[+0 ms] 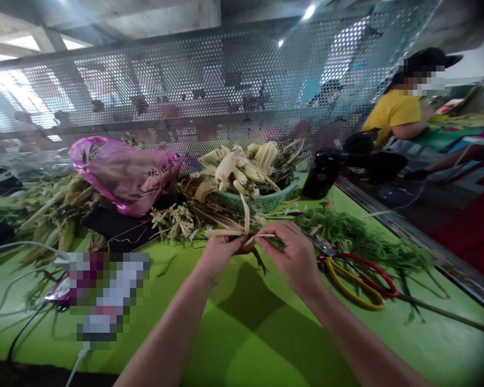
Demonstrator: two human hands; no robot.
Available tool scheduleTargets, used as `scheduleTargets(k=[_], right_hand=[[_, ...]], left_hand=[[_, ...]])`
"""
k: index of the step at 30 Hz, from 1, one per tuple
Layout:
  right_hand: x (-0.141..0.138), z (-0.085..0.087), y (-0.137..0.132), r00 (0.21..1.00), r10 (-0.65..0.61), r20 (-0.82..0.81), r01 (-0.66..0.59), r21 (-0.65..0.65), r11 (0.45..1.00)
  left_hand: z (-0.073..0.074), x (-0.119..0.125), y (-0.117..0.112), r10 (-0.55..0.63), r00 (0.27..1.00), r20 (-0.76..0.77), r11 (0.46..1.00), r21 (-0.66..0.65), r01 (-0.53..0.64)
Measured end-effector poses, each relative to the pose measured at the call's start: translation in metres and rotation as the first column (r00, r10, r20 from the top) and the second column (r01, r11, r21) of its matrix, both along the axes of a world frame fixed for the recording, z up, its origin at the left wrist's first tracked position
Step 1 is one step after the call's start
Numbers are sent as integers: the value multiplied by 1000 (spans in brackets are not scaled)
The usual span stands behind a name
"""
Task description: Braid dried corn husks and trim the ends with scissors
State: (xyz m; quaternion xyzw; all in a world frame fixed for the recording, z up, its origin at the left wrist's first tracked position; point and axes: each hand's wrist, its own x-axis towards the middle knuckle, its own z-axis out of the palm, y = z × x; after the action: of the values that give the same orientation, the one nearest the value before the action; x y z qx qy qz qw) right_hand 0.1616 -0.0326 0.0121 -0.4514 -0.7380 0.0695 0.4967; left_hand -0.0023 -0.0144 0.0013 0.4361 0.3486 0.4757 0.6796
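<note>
Between my two hands, above the green table, are pale strips of corn husk [247, 215]; one stands upright and others stick out to the sides. My left hand [221, 252] pinches the strips from the left, thumb against fingers. From the right, my right hand [292, 250] pinches the end of a thin pale strip. A darker, stringy piece [260, 262] dangles below the strips. Just right of my right hand lie scissors [361, 282] with one red and one yellow handle, their blades pointing toward the hand.
Behind my hands, a green basket [266, 201] holds husks. A pink plastic bag [125, 174] and a husk pile [56, 209] are left. Green shreds [355, 236] and a black container [323, 172] are right. Cables and a power strip lie front left. A person in yellow [399, 107] sits beyond.
</note>
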Motion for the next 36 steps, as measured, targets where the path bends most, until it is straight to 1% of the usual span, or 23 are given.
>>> scheduleTargets(k=[3,5,7,9,12,15,20,23,25,28,30,33,35,36], right_hand=[[3,-3,4,997,-56,-60,49,-114,992],[3,-4,4,991,-96,-92,75,-213,974],[2,-3,3,986,-124,-109,86,-302,949],[1,-2,2,986,-122,-110,76,-350,934],[0,-2,3,991,-81,-106,37,-361,932],[0,-5,4,993,-47,-111,3,-368,930],[-1,-10,4,986,-49,-157,-18,-398,917],[-3,-9,4,979,-51,-196,-36,-418,908],[-4,-7,3,973,-28,-230,-76,-429,900],[-4,-4,4,962,29,-270,-158,-470,868],[-4,-4,3,961,56,-272,-186,-481,856],[-5,-4,1,964,99,-248,-200,-422,884],[-6,-3,-1,957,125,-261,-222,-386,895],[-6,-3,-2,949,133,-286,-241,-383,892]], left_hand=[[3,2,-4,-18,999,26,999,-27,19],[3,2,-5,-29,999,32,999,-32,30],[2,2,-5,-38,999,13,999,-12,38],[1,2,-4,-28,999,-37,999,20,28],[-1,2,-2,24,995,-93,998,64,-18],[-2,2,-1,51,994,-94,996,74,-44],[-2,3,-3,58,992,-111,998,36,-54],[0,4,-5,43,988,-145,996,89,-30],[1,4,-4,57,985,-165,993,114,-39],[1,3,-1,123,980,-157,990,94,-109],[0,1,1,181,972,-147,982,76,-172],[-4,0,5,259,953,-157,964,103,-245],[-7,0,6,305,931,-200,947,165,-275],[-8,0,6,324,917,-234,938,203,-280]])
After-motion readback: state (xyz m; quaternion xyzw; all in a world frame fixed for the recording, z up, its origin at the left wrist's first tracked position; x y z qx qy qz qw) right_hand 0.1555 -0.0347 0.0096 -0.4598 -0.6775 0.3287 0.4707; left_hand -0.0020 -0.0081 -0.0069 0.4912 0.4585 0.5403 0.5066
